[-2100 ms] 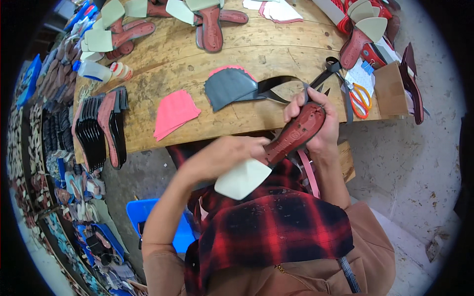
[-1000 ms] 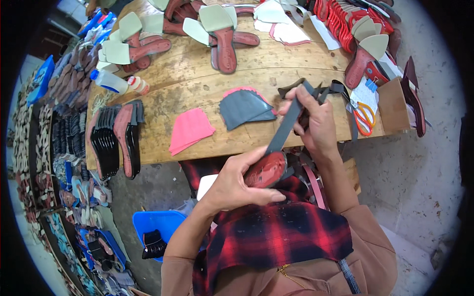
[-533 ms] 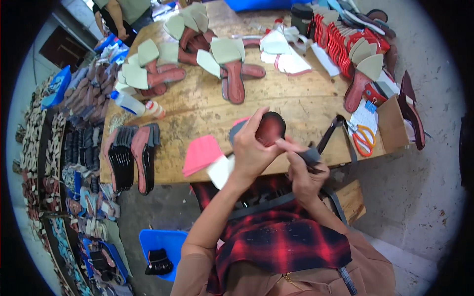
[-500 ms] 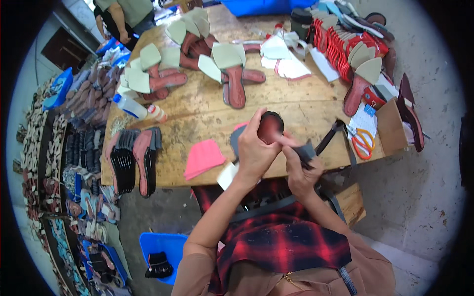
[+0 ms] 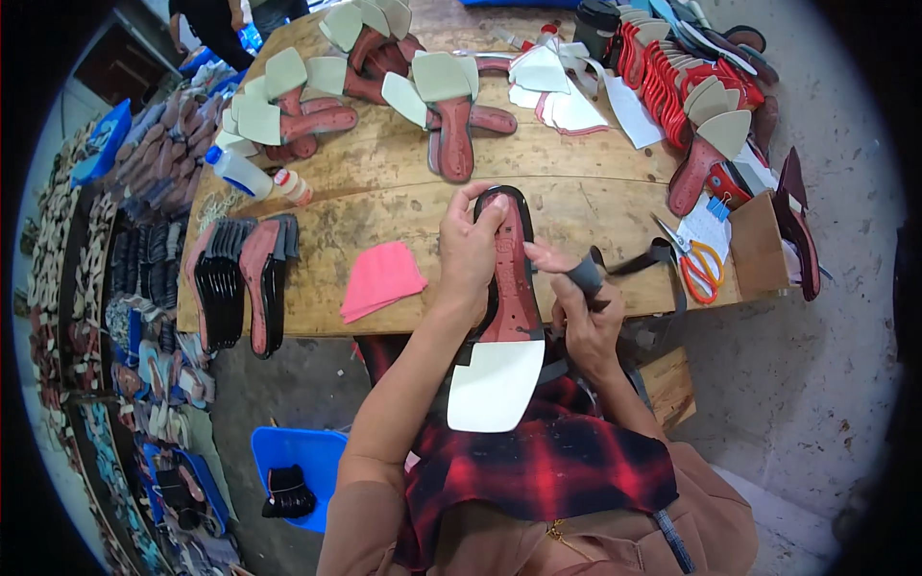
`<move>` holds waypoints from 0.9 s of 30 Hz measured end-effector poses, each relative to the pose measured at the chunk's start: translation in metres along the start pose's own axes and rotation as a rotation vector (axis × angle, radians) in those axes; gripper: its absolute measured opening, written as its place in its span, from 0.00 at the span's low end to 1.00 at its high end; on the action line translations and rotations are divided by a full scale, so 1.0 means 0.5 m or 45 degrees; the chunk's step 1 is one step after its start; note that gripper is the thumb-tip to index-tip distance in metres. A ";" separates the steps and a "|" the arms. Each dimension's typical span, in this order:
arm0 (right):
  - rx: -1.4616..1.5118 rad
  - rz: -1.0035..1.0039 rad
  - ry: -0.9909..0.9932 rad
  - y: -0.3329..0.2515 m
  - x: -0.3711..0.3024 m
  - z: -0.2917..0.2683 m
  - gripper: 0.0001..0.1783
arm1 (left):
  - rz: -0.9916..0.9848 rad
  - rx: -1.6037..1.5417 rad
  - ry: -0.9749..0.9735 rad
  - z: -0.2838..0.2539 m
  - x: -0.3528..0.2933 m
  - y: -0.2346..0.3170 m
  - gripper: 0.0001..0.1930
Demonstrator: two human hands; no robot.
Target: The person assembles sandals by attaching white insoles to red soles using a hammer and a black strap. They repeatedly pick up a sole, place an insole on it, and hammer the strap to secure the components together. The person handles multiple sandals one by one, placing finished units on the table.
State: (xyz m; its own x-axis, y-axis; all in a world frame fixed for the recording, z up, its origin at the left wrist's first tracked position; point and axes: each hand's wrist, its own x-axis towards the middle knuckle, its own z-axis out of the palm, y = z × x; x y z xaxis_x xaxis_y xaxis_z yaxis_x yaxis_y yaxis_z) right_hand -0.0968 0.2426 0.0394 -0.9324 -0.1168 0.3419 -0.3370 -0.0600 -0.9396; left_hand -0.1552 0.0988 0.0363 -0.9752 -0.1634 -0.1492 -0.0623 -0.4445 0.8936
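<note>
My left hand [image 5: 468,252] grips a shoe insole [image 5: 512,278], its thumb pressed on the narrow heel end, which points away from me. The insole is dark red with a black edge band. Its broad white forefoot piece [image 5: 495,386] lies toward my body, over my lap. Just right of the insole, my right hand [image 5: 586,312] is closed around a dark grey, roughly cylindrical piece [image 5: 584,276], whose exact kind I cannot make out. The right thumb reaches toward the insole's edge. A black curved strip [image 5: 642,261] lies on the table beyond this hand.
Pink sheets [image 5: 384,278] lie left of my hands, with black-edged insoles [image 5: 259,278] at the table's left edge. Orange-handled scissors [image 5: 701,267] rest by a cardboard box [image 5: 759,245] on the right. White-tipped insoles [image 5: 451,115] are piled farther back. A blue chair [image 5: 298,461] stands lower left.
The insole has swung from nearly end-on to face-up, showing its length and white forefoot. My left thumb now lies across its heel. The right hand keeps the grey piece beside it.
</note>
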 end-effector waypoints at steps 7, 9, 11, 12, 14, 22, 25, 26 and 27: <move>-0.283 -0.325 -0.240 0.049 -0.001 -0.058 0.15 | -0.247 -0.117 0.118 0.002 0.034 -0.057 0.11; -0.244 -0.270 -0.285 0.044 -0.027 -0.067 0.23 | -0.476 -0.333 0.119 -0.011 0.040 -0.088 0.09; 0.285 0.034 -0.208 0.070 -0.093 -0.070 0.38 | -0.550 -0.406 0.111 -0.015 0.051 -0.108 0.08; 0.435 0.151 -0.146 0.065 -0.113 -0.059 0.42 | -0.551 -0.446 0.144 -0.015 0.056 -0.106 0.08; 0.301 0.129 -0.084 0.057 -0.105 -0.037 0.51 | -0.509 -0.471 0.246 -0.011 0.082 -0.130 0.07; -0.051 -0.097 0.092 0.015 0.015 -0.070 0.67 | -0.021 0.372 -0.058 -0.040 -0.013 -0.046 0.26; 0.464 0.206 0.076 0.021 0.022 -0.096 0.63 | 0.517 1.466 -0.681 -0.009 -0.049 0.049 0.35; 0.447 0.204 0.029 0.028 0.011 -0.089 0.63 | 0.491 1.448 -0.733 0.012 -0.052 0.055 0.38; 0.428 0.200 -0.019 0.034 0.001 -0.080 0.63 | 0.467 1.429 -0.784 0.036 -0.053 0.058 0.41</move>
State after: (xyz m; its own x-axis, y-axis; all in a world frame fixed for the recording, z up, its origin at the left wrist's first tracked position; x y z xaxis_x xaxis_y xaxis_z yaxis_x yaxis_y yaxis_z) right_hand -0.1082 0.2813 0.0227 -0.9665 -0.1649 0.1966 -0.1261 -0.3623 -0.9235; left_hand -0.1351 0.1063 0.0737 -0.8906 0.4379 0.1224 0.3730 0.5497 0.7475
